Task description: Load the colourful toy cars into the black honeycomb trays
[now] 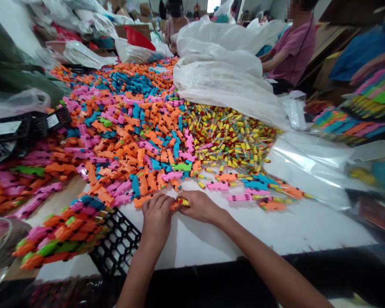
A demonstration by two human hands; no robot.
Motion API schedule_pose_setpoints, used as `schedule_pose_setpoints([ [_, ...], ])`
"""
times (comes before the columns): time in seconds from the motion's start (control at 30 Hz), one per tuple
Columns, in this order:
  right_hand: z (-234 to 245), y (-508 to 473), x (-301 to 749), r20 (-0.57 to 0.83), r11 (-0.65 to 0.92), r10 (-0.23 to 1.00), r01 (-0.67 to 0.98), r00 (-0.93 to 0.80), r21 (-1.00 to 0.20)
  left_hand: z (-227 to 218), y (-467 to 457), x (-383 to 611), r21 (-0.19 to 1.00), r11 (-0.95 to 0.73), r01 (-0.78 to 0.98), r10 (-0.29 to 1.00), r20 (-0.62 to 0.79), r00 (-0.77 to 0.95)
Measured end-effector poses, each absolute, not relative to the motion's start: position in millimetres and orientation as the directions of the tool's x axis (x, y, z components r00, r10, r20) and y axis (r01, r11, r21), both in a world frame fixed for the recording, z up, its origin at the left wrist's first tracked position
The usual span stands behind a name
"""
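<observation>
My left hand is closed around an orange toy car, mostly covered by the fingers. From the right, my right hand pinches a small yellow tube against the car's end. Both hands meet low over the white tabletop. Just beyond them spreads a heap of toy cars in orange, pink, blue and green. A pile of yellow-and-red tubes lies behind my right hand. By my left forearm, a black honeycomb tray is partly filled with upright toy cars.
Several cars with tubes attached lie to the right, beside clear plastic sheeting. A large white plastic bag covers the back of the tube pile. Stacked filled trays stand at right. A person in pink works behind them.
</observation>
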State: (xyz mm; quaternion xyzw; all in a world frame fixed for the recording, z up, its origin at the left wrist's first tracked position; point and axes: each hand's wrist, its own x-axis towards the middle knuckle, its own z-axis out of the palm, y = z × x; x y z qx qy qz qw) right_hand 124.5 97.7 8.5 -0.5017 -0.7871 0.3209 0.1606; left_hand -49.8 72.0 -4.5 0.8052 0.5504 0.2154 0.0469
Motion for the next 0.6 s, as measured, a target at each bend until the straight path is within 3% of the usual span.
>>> schedule_pose_setpoints([
  [0.1, 10, 83, 147, -0.087, 0.196, 0.892, 0.554, -0.443, -0.809, -3, 64, -44, 0.501, -0.376, 0.780, 0.926, 0.224, 0.303],
  [0.2, 11, 67, 159, -0.040, 0.167, 0.922, 0.487, -0.386, -0.857, 2, 50, -42, 0.722, -0.260, 0.641, 0.964, 0.157, 0.214],
  [0.27, 9, 58, 163, 0.025, 0.214, 0.920, 0.446, -0.391, -0.869, 6, 40, -42, 0.796, -0.201, 0.572, 0.976, 0.112, 0.187],
  [0.4, 4, 50, 163, 0.159, 0.301, 0.906, 0.332, -0.393, -0.894, 11, 31, -39, 0.798, -0.185, 0.574, 0.975, 0.074, 0.211],
  [0.6, 3, 50, 165, 0.179, 0.333, 0.893, 0.341, -0.412, -0.879, 14, 33, -35, 0.726, -0.257, 0.638, 0.962, 0.127, 0.243],
])
